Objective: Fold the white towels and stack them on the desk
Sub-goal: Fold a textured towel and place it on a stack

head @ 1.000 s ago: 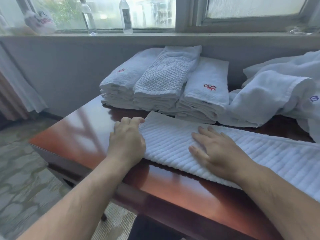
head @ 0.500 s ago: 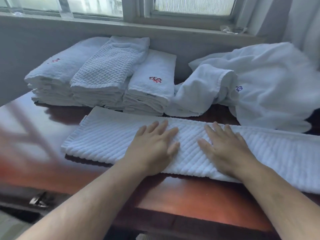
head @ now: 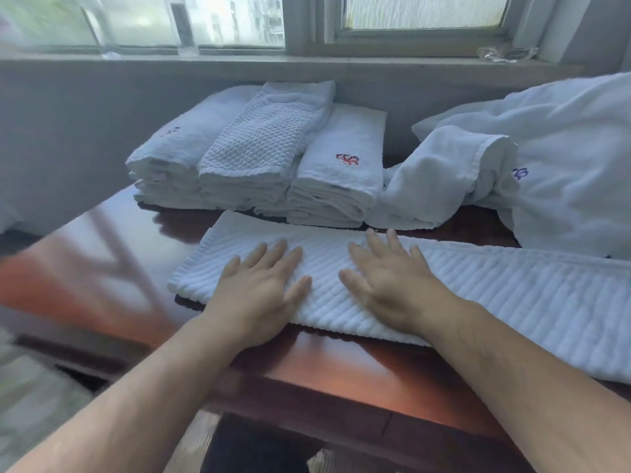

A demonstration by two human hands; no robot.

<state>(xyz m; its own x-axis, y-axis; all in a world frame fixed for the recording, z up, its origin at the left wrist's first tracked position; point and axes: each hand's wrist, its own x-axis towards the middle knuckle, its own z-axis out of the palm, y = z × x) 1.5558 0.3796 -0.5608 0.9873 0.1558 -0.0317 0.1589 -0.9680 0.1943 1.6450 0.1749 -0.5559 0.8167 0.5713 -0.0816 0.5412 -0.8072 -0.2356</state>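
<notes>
Two hands: left hand (head: 264, 290) and right hand (head: 387, 285) laid flat, fingers spread, nothing gripped.
Towel (head: 478, 288): stretched along desk (head: 102, 254), before folded stacks (head: 259, 155).
Risk: uneven pressing could leave the fold skewed.

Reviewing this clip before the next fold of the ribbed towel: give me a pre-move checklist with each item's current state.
1. Left hand flat on the ribbed towel, fingers straight: ok.
2. Right hand flat on the same towel: ok.
3. Towel lies as a smooth long strip on the desk: ok near the hands.
4. Towel's right end in view: cannot tell, it runs out of frame.
5. Folded stack behind is tidy and apart from the hands: ok.
6. Unfolded pile off the strip: cannot tell at the far right.
</notes>
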